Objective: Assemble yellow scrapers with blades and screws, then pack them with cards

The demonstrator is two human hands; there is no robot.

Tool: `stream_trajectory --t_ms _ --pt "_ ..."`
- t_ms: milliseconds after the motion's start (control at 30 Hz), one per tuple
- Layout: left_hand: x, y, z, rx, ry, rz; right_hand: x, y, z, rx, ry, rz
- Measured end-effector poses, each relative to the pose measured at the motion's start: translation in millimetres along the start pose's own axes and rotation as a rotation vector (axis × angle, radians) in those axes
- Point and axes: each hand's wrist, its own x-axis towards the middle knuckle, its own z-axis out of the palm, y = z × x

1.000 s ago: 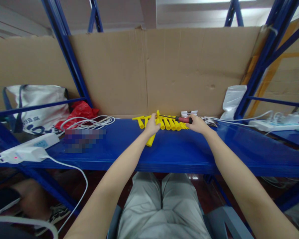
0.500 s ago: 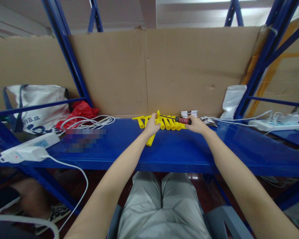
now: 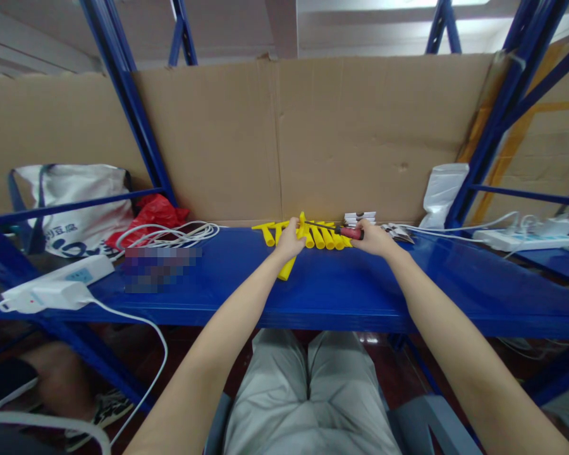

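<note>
My left hand (image 3: 289,241) is closed around a yellow T-shaped plastic part (image 3: 287,268) that stands tilted on the blue shelf (image 3: 341,291). My right hand (image 3: 372,237) grips a screwdriver with a red and black handle (image 3: 347,232); its thin shaft points left toward the top of the held part. Behind both hands, several more yellow parts (image 3: 320,235) lie in a row against the cardboard back wall. A small stack of white pieces (image 3: 359,216) sits just behind my right hand.
A coil of white cable (image 3: 171,232), a red bag (image 3: 152,212) and a white tote bag (image 3: 73,202) lie at the left. White power strips sit at the left front (image 3: 52,284) and far right (image 3: 526,239). A white pouch (image 3: 443,189) leans by the right upright. Another person's leg and shoe (image 3: 76,395) show below left.
My right hand and the screwdriver have shifted slightly left toward the held yellow part. The left hand keeps its grip in the same place.
</note>
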Motion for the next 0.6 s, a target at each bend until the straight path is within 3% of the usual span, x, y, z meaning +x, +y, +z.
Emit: stream_trajectory --t_ms 167,400,600 --pt "0.8 -2.1 0.6 0.010 0.014 0.002 1.7 0.2 -2.1 0.028 -0.023 -0.050" --pt "1.1 -3.0 1.2 0.019 0.007 0.022 -0.6 -2.6 -1.3 -0.021 -0.038 0.001" --pt "-0.2 0.2 -0.2 0.015 0.017 0.016 0.2 -1.7 -1.3 0.010 -0.030 -0.068"
